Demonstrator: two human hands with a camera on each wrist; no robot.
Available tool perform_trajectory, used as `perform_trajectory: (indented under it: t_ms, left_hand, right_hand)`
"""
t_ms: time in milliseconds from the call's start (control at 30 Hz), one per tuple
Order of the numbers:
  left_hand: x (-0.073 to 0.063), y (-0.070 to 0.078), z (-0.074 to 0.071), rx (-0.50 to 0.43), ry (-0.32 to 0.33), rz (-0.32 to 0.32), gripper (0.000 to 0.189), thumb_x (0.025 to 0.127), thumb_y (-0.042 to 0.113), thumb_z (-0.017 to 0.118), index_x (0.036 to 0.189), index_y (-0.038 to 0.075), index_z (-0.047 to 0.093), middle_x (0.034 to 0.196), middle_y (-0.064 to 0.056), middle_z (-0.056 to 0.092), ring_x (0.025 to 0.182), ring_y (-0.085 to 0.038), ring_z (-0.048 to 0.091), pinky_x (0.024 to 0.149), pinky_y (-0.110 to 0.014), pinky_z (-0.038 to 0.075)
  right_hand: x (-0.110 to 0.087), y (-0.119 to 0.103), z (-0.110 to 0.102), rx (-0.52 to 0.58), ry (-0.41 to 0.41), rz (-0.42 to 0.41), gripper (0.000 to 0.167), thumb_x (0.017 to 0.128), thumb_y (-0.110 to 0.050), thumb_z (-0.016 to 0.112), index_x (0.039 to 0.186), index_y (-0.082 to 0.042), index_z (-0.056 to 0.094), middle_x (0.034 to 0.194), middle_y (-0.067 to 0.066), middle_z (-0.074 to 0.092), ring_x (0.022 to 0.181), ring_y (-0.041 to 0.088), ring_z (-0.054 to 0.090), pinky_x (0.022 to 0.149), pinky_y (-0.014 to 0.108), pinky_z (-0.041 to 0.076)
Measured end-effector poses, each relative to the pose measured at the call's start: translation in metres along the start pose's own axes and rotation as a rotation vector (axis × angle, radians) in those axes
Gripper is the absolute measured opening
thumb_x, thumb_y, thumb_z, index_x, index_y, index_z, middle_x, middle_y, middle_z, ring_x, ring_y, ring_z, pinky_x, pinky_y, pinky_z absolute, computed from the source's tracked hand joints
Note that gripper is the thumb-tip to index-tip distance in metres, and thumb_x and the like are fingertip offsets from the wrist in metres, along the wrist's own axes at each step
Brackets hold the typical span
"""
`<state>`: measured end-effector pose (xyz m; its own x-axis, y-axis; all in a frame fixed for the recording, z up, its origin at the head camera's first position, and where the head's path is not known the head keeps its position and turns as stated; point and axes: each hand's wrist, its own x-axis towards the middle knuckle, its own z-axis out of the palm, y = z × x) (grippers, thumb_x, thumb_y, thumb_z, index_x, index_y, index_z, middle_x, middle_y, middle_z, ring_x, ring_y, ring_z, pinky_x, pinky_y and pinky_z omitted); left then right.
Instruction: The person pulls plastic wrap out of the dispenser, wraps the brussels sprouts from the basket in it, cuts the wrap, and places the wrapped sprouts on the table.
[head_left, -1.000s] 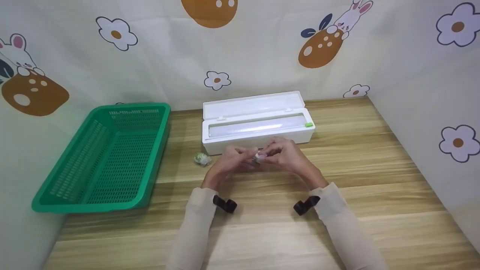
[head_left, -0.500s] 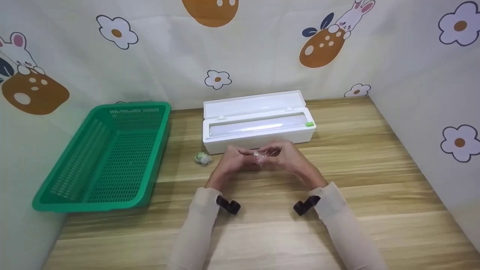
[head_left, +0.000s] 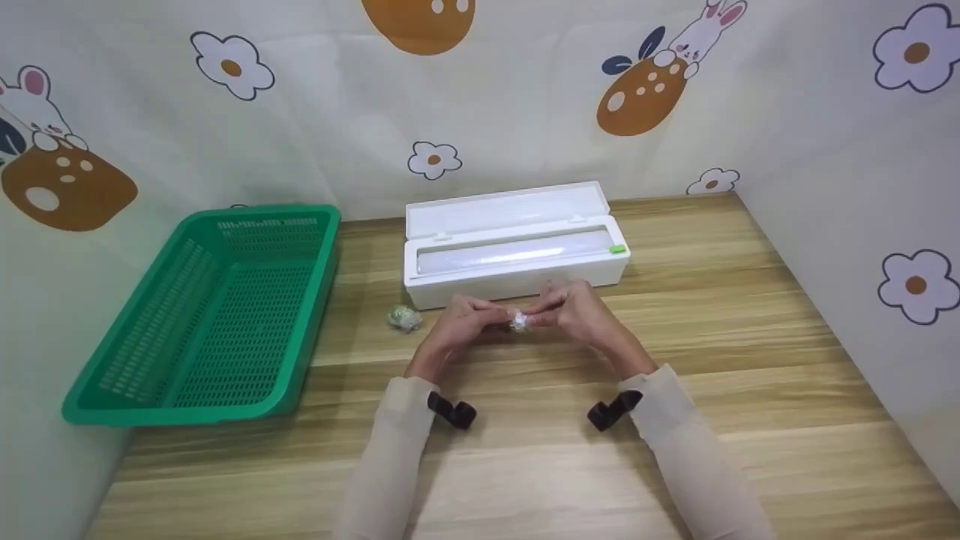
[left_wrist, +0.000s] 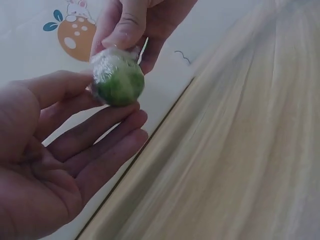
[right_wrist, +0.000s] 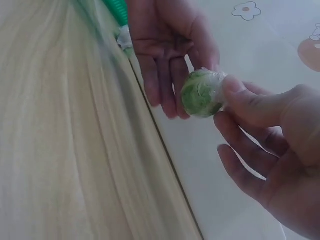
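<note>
Both hands meet in front of a white cling film box, holding a small Brussels sprout [right_wrist: 200,95] wrapped in clear film. My left hand [head_left: 461,326] pinches it from one side, its lower fingers spread beneath in the left wrist view. From the other side my right hand [head_left: 577,315] grips the crumpled film between thumb and fingers. In the head view only a shiny bit of the wrap [head_left: 519,321] shows between the fingertips. A second film-wrapped sprout [head_left: 405,318] lies on the table, left of my left hand.
The white cling film box [head_left: 517,279] stands behind the hands, lid [head_left: 510,210] raised, with a roll of film [head_left: 517,251] inside and a green slider [head_left: 617,249] at its right end. At left stands a green plastic basket [head_left: 315,330]. A patterned cloth [head_left: 510,97] backs the wooden table [head_left: 750,360].
The fingers have shifted slightly around the wrapped sprout, working its film. Its visible part now sits a little lower between the fingertips. The box, basket and second sprout have not moved.
</note>
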<state>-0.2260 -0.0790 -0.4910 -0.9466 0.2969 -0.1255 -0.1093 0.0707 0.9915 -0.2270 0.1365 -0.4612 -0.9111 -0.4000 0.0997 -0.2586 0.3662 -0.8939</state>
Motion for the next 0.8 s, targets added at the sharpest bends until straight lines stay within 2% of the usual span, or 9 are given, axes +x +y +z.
perform_trajectory:
  t_ms: [133, 233, 400, 500, 567, 667, 733, 800]
  left_hand:
    - [-0.0004, -0.0012, -0.0007, 0.070, 0.040, 0.024, 0.020, 0.086, 0.007, 0.074, 0.100, -0.006, 0.075, 0.097, -0.018, 0.077, 0.077, -0.006, 0.070, 0.084, -0.034, 0.059]
    - [-0.0011, -0.0012, -0.0020, 0.070, -0.004, 0.031, 0.022, 0.090, 0.013, 0.072, 0.103, -0.005, 0.075, 0.099, -0.017, 0.077, 0.081, -0.009, 0.071, 0.086, -0.034, 0.059]
    - [-0.0002, -0.0026, -0.0041, 0.114, -0.059, 0.039, 0.029, 0.088, 0.025, 0.077, 0.103, 0.000, 0.077, 0.093, -0.010, 0.079, 0.082, -0.009, 0.070, 0.079, -0.024, 0.056]
    - [-0.0006, -0.0023, -0.0047, 0.112, -0.044, 0.026, 0.027, 0.084, 0.021, 0.081, 0.102, 0.001, 0.077, 0.092, -0.009, 0.079, 0.081, -0.008, 0.069, 0.076, -0.021, 0.053]
    - [-0.0016, -0.0009, -0.0048, 0.082, -0.042, 0.012, 0.026, 0.084, 0.017, 0.080, 0.103, 0.000, 0.077, 0.094, -0.010, 0.079, 0.082, -0.009, 0.071, 0.078, -0.023, 0.056]
    - [-0.0027, 0.0002, -0.0052, 0.064, -0.048, 0.001, 0.026, 0.083, 0.015, 0.080, 0.104, -0.001, 0.076, 0.099, -0.012, 0.078, 0.083, -0.011, 0.072, 0.081, -0.026, 0.058]
    - [-0.0032, 0.0005, -0.0052, 0.096, -0.055, 0.005, 0.026, 0.083, 0.017, 0.081, 0.103, 0.001, 0.077, 0.101, -0.012, 0.078, 0.084, -0.011, 0.072, 0.082, -0.025, 0.058]
    - [-0.0031, 0.0003, -0.0048, 0.145, -0.057, 0.017, 0.026, 0.081, 0.020, 0.082, 0.102, 0.004, 0.078, 0.103, -0.011, 0.078, 0.087, -0.011, 0.071, 0.082, -0.024, 0.055]
  right_hand:
    - [-0.0003, 0.0004, 0.0009, 0.021, -0.011, 0.094, 0.021, 0.077, -0.007, 0.084, 0.098, -0.006, 0.080, 0.090, 0.007, 0.073, 0.081, 0.014, 0.063, 0.071, 0.022, 0.053]
    - [-0.0006, -0.0012, -0.0007, 0.029, -0.002, 0.181, 0.023, 0.079, -0.010, 0.084, 0.101, -0.009, 0.078, 0.096, 0.006, 0.074, 0.087, 0.017, 0.064, 0.076, 0.025, 0.053]
    - [0.0003, -0.0036, -0.0031, 0.003, -0.009, 0.185, 0.020, 0.080, -0.012, 0.084, 0.099, -0.010, 0.079, 0.097, 0.007, 0.075, 0.089, 0.019, 0.064, 0.079, 0.027, 0.052]
    - [0.0007, -0.0029, -0.0041, 0.018, -0.039, 0.159, 0.017, 0.081, -0.009, 0.082, 0.098, -0.008, 0.080, 0.098, 0.007, 0.076, 0.088, 0.016, 0.065, 0.079, 0.026, 0.053]
    - [0.0005, -0.0013, -0.0049, 0.059, -0.060, 0.158, 0.016, 0.084, -0.006, 0.079, 0.099, -0.005, 0.079, 0.099, 0.008, 0.076, 0.087, 0.014, 0.065, 0.079, 0.026, 0.054]
    - [-0.0001, 0.0001, -0.0054, 0.123, -0.080, 0.193, 0.018, 0.086, -0.007, 0.077, 0.102, -0.002, 0.078, 0.100, 0.008, 0.078, 0.086, 0.012, 0.069, 0.078, 0.026, 0.057]
    - [-0.0003, 0.0010, -0.0047, 0.161, -0.072, 0.245, 0.020, 0.085, -0.010, 0.079, 0.103, -0.002, 0.078, 0.100, 0.008, 0.078, 0.086, 0.012, 0.071, 0.079, 0.027, 0.058]
    - [-0.0006, 0.0019, -0.0033, 0.153, -0.055, 0.284, 0.022, 0.083, -0.015, 0.081, 0.102, -0.004, 0.079, 0.099, 0.007, 0.079, 0.087, 0.012, 0.071, 0.080, 0.026, 0.057]
